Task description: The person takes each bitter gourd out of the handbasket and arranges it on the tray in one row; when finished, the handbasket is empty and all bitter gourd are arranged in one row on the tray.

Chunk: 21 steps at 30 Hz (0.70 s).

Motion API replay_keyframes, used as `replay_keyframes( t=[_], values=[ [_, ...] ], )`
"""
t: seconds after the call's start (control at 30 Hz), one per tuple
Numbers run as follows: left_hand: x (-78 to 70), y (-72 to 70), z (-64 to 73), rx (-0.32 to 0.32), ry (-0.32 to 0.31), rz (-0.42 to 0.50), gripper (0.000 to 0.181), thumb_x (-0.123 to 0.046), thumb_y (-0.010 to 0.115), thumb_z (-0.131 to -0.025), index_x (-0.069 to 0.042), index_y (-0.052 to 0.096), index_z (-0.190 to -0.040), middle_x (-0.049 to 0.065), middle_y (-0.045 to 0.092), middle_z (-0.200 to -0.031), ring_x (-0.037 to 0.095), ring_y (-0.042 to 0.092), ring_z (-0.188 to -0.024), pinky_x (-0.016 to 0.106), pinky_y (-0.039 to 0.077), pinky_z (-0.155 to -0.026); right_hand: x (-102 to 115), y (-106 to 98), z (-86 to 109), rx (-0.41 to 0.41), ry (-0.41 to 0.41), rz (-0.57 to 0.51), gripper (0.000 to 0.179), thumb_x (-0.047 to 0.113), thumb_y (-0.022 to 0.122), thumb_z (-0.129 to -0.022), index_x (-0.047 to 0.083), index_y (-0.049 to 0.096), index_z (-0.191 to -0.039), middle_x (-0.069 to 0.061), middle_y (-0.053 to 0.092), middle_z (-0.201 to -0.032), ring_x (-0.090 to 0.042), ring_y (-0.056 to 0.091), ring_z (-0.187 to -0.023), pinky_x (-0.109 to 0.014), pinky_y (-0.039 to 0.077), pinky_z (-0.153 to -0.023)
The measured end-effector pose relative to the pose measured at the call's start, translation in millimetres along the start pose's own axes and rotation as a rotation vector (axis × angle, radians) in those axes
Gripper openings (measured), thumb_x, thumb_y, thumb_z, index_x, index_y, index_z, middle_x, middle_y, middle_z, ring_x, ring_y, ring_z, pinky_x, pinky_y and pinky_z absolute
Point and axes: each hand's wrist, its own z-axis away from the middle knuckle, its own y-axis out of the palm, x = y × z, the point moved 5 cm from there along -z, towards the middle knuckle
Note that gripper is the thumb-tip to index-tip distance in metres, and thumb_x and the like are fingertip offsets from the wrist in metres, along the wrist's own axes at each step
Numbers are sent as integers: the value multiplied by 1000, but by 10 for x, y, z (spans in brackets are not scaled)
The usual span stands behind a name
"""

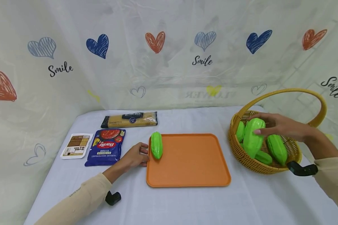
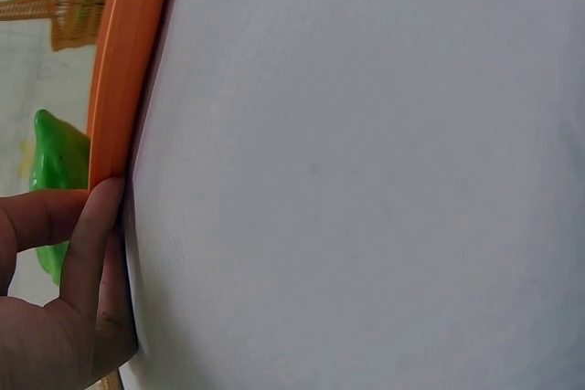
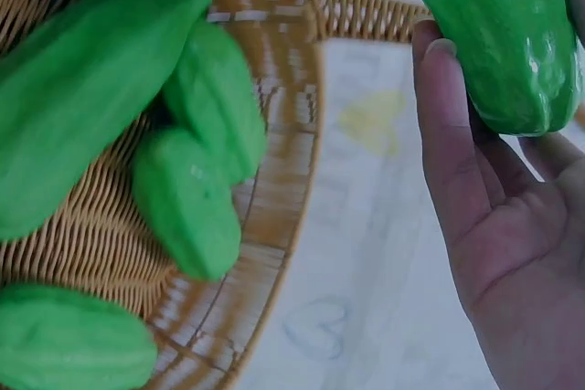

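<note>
My right hand (image 1: 281,126) grips a large, glossy green gourd (image 1: 254,137) between thumb and fingers, over the wicker basket (image 1: 242,157). In the right wrist view that gourd (image 3: 507,38) is tilted above the palm, clear of the basket's rim. Several more green gourds (image 1: 277,150) lie inside the basket. At the left edge of the orange tray (image 1: 188,162), my left hand (image 1: 133,156) pinches the rim, which the left wrist view shows between thumb and finger. One smaller green gourd (image 1: 156,145) lies lengthwise along the tray's left side, close to those fingers.
Left of the tray lie a blue Barilla pouch (image 1: 105,148) and a white flat pack (image 1: 77,146). A spaghetti packet (image 1: 130,120) lies near the back edge. The basket's tall handle (image 1: 287,90) arches beside the right forearm. A white cloth (image 1: 186,206) covers the table.
</note>
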Motion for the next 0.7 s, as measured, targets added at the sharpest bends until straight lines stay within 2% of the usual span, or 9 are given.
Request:
replay_keyframes(
  t=[0.1,0.2,0.33,0.4,0.53,0.7],
  values=[
    [-5,-2,6,-1,-8,-6,56,1,68,-85,-3,49,-137,14,56,-119,21,65,-91,31,64,-70,105,73,-37,23,-26,-21,53,25,61,-99,19,43,-149,-13,42,-152,-6,56,-113,-40,54,-85],
    [-8,-2,23,2,-9,-6,56,1,68,-85,-3,48,-138,14,56,-119,22,65,-91,31,64,-70,209,148,-79,27,-43,-43,52,25,62,-98,20,45,-147,-10,42,-151,-2,54,-115,-37,55,-87],
    [-4,5,41,5,-16,-2,57,2,68,-85,-2,48,-138,15,56,-119,22,65,-91,31,64,-70,332,245,-145,32,-82,-76,50,23,65,-97,16,49,-144,-8,52,-140,-8,60,-108,-29,57,-83],
    [-10,9,46,5,-15,-1,57,2,68,-84,-1,48,-138,15,56,-119,22,65,-91,32,64,-70,376,293,-182,48,-104,-109,49,21,65,-97,14,50,-143,-8,57,-132,-13,64,-104,-31,59,-82],
    [-20,13,38,5,-5,-7,57,2,68,-84,-2,48,-137,15,56,-119,22,65,-91,31,64,-70,420,384,-261,88,-94,-157,49,21,66,-97,13,50,-142,-8,60,-122,-19,66,-95,-36,60,-79],
    [-7,3,18,4,-9,-2,57,1,69,-84,-3,49,-137,14,56,-119,22,65,-90,31,64,-70,492,532,-406,120,-94,-155,49,25,66,-97,14,49,-142,-11,62,-108,-26,66,-89,-37,60,-75]
  ],
)
